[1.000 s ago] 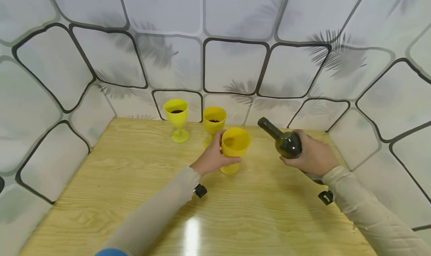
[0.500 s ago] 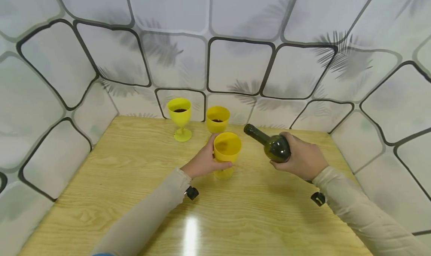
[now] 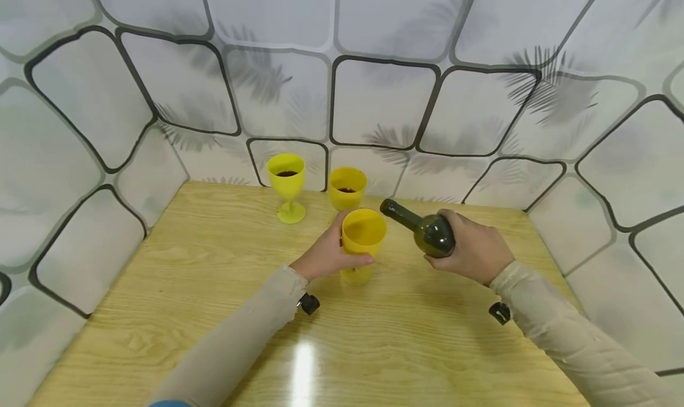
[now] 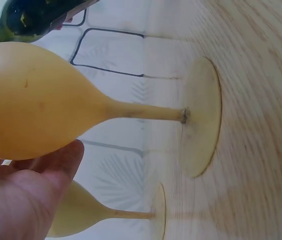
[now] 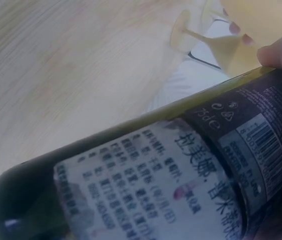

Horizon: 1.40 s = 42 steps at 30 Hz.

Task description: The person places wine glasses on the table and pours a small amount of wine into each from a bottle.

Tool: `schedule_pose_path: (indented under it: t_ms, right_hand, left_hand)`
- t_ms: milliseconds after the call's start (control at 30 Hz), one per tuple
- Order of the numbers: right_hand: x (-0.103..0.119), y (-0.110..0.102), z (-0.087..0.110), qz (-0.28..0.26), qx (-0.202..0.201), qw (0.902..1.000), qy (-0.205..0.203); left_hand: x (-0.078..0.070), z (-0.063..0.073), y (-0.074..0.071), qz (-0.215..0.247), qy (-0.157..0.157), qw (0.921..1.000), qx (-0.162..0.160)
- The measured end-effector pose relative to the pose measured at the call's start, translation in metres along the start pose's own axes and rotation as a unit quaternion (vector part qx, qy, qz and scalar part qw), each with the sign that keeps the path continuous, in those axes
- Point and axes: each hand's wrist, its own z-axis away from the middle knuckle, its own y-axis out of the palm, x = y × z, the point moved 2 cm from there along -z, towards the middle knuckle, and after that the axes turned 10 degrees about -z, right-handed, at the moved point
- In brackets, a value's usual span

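Note:
In the head view my left hand [image 3: 326, 254] grips the bowl of an orange-yellow goblet [image 3: 364, 234], fingers behind it and thumb in front. No dark liquid shows inside its bowl. The left wrist view has the goblet upright, its round foot [image 4: 201, 120] right at the tabletop. A dark green wine bottle [image 3: 435, 236] is held round its body by my right hand [image 3: 475, 246]. It tilts with the neck pointing left, its mouth beside the goblet's right rim. Printed labels [image 5: 151, 185] on the bottle face the right wrist camera.
Behind the held goblet stands another orange-yellow goblet [image 3: 347, 187] with dark liquid in it. A lighter yellow goblet [image 3: 288, 184], also with dark liquid, stands farther left. The wooden table [image 3: 214, 234] meets patterned walls [image 3: 385, 104] at the back and sides.
The right hand has brought the bottle leftward, so its mouth is now close to the held goblet's rim. The left hand has shifted the goblet slightly left and nearer to me.

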Motion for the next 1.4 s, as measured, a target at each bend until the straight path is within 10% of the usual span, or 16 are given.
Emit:
schedule_pose_path:
  t_ms: [1400]
  right_hand:
    - [0.019, -0.022, -0.026, 0.069, 0.094, 0.9923, -0.043]
  left_hand:
    - [0.008, -0.006, 0.01, 0.029, -0.024, 0.9984, -0.043]
